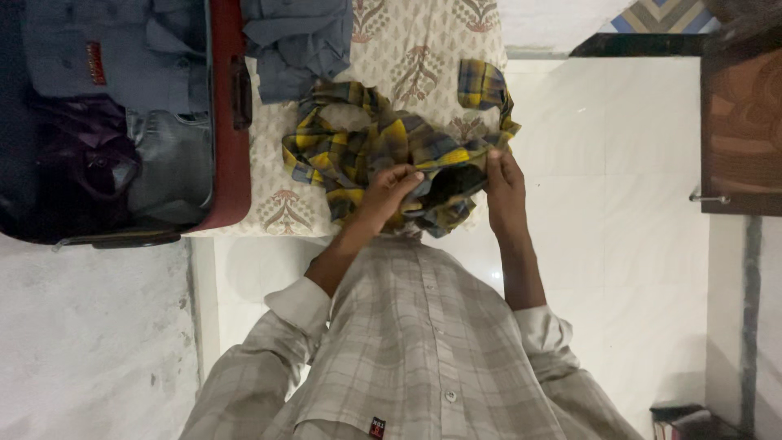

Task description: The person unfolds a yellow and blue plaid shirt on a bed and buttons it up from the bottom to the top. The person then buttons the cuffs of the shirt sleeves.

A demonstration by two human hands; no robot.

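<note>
Yellow-blue plaid shirt (391, 151) pinched at near edge by left hand (389, 191) and right hand (505, 191); crumpled on patterned bedspread (407, 49). Open red suitcase (230, 122) at left, blue garment (297, 41) beside it.

A yellow-and-blue plaid shirt (383, 151) lies crumpled and unfolded on the patterned bedspread (423, 49), near the bed's edge, its lower hem lifted and bunched, one sleeve trailing toward the corner.

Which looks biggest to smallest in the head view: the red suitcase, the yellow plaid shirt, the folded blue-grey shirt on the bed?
1. Red suitcase, partly cut off by the frame.
2. Yellow plaid shirt, crumpled, held by both hands.
3. Folded blue-grey shirt, also partly cut off, so its rank is less sure.
</note>
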